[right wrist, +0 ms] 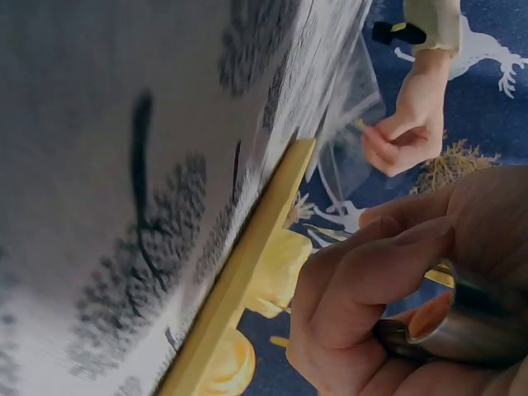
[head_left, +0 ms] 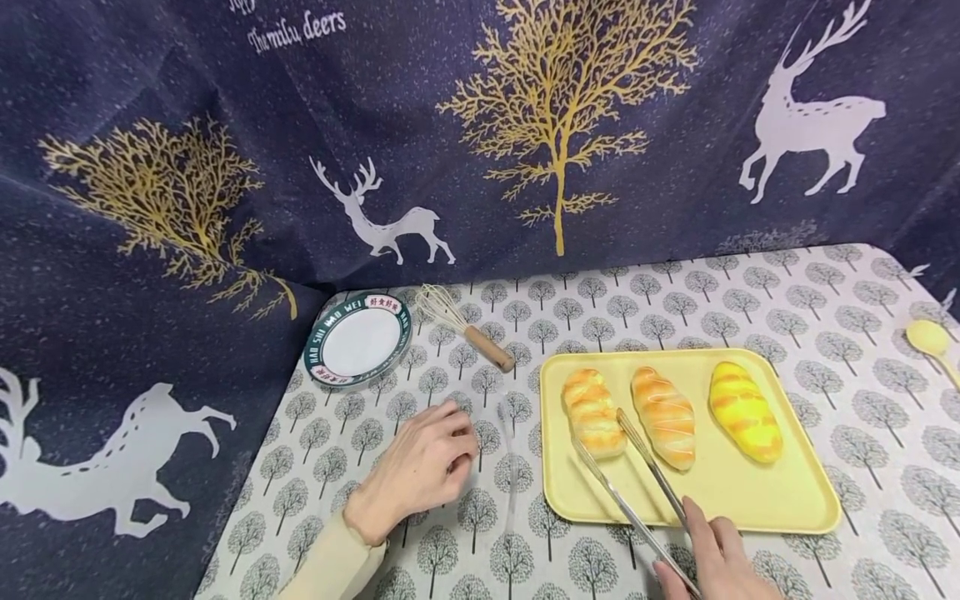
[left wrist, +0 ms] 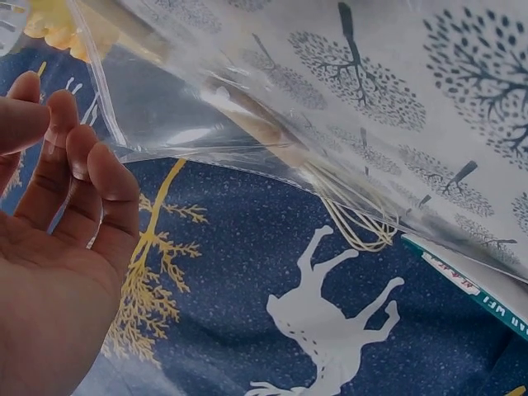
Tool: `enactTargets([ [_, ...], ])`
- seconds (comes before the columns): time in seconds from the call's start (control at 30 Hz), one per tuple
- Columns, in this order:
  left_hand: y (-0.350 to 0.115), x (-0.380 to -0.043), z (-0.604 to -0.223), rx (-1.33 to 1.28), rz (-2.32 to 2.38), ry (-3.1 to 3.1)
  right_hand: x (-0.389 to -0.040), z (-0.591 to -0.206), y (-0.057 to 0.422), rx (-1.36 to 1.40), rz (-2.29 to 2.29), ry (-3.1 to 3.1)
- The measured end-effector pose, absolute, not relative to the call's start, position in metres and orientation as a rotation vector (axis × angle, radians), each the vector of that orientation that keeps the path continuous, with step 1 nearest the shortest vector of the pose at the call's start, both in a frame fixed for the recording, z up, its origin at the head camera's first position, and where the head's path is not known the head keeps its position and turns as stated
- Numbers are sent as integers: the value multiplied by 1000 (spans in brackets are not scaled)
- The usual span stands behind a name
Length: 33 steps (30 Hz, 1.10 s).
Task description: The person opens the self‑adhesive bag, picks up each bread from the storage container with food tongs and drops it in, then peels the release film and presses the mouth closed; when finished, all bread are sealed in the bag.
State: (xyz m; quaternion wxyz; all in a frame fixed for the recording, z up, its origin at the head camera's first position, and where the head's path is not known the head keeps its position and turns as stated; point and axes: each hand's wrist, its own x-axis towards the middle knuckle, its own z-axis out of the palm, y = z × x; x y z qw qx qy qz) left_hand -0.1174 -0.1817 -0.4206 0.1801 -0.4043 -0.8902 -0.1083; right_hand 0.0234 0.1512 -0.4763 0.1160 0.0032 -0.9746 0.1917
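Observation:
My right hand [head_left: 720, 554] grips metal tongs [head_left: 624, 505] near their bent end, seen close up in the right wrist view. The tongs' arms are spread, their tips at the lower part of the leftmost bread roll [head_left: 592, 408] on a yellow tray [head_left: 720, 504]. A drizzled bread roll [head_left: 664, 417] and a yellower one [head_left: 745, 410] lie to its right. Left of the tray, my left hand [head_left: 423, 462] hovers over the cloth with fingers loosely bent and nothing between them. A clear plastic bag [left wrist: 177, 115] lies close beside those fingers, barely visible from the head.
Beyond my left hand lies a whisk [head_left: 468, 329] with a wooden handle. A green-rimmed plate [head_left: 360, 340] sits at the back left corner. At the far right edge is a yellow spoon [head_left: 927, 337]. A dark printed curtain [head_left: 420, 100] hangs behind the table.

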Motion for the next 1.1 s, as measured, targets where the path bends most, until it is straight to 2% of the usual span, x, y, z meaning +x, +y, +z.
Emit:
enactTargets([
  [0.5,-182,-118,-421,-1140,-294,-2522,11,-469,155,-91,604,-3113],
  [1.1,-181,-120,-422,-1152,-309,-2510,-3,-463,179,103,681,-3111],
])
